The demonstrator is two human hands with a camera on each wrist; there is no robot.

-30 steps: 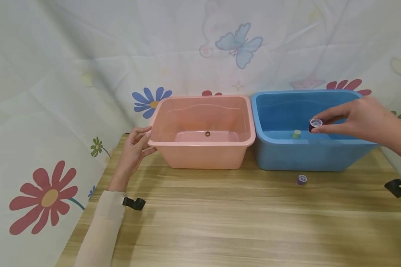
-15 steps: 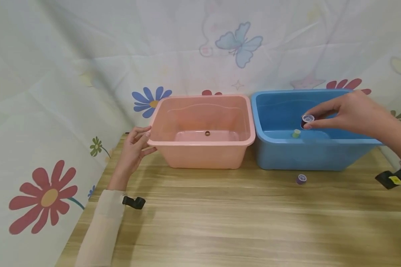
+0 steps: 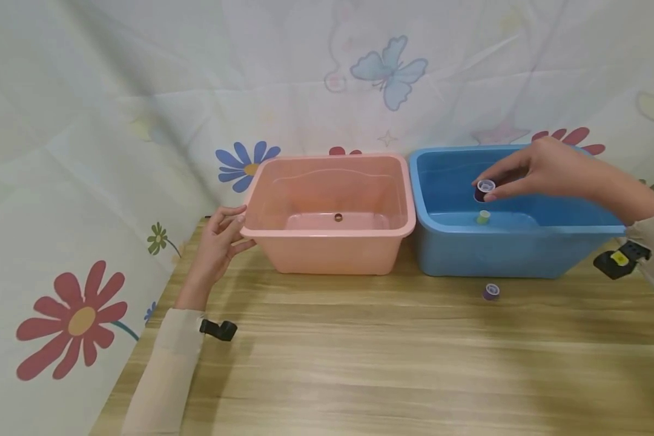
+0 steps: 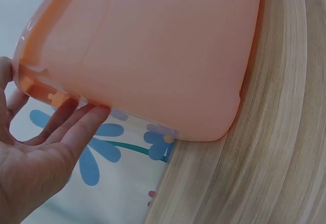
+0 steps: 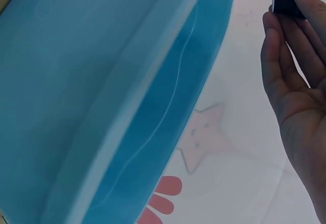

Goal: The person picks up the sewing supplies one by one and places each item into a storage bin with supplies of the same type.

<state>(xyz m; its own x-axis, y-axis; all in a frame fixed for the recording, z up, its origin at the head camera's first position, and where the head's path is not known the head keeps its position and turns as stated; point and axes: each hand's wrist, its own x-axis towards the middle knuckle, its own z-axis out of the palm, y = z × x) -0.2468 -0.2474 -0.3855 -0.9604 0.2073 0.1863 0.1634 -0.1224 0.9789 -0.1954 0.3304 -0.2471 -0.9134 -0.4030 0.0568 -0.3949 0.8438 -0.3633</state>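
My left hand [image 3: 219, 245] holds the left end of the pink tub [image 3: 327, 255] by its rim; in the left wrist view its fingers [image 4: 84, 124] reach under the lip. My right hand [image 3: 550, 169] is over the blue tub [image 3: 485, 254] and pinches a small dark spool [image 3: 482, 194] with a white end between thumb and fingers. The right wrist view shows that spool [image 5: 288, 2] from the side, at the fingertips. Inside the blue tub lies a small pale green piece [image 3: 483, 217]. A small brown ring [image 3: 338, 218] lies on the pink tub's floor.
A small purple spool [image 3: 491, 292] lies on the wooden table [image 3: 349, 351] in front of the blue tub. Both tubs stand side by side against a printed cloth [image 3: 283, 72] at the back. Black wrist cameras sit on both sleeves.
My right hand has moved left and slightly up over the blue tub, carrying the dark spool. My left hand and both tubs have stayed in place.
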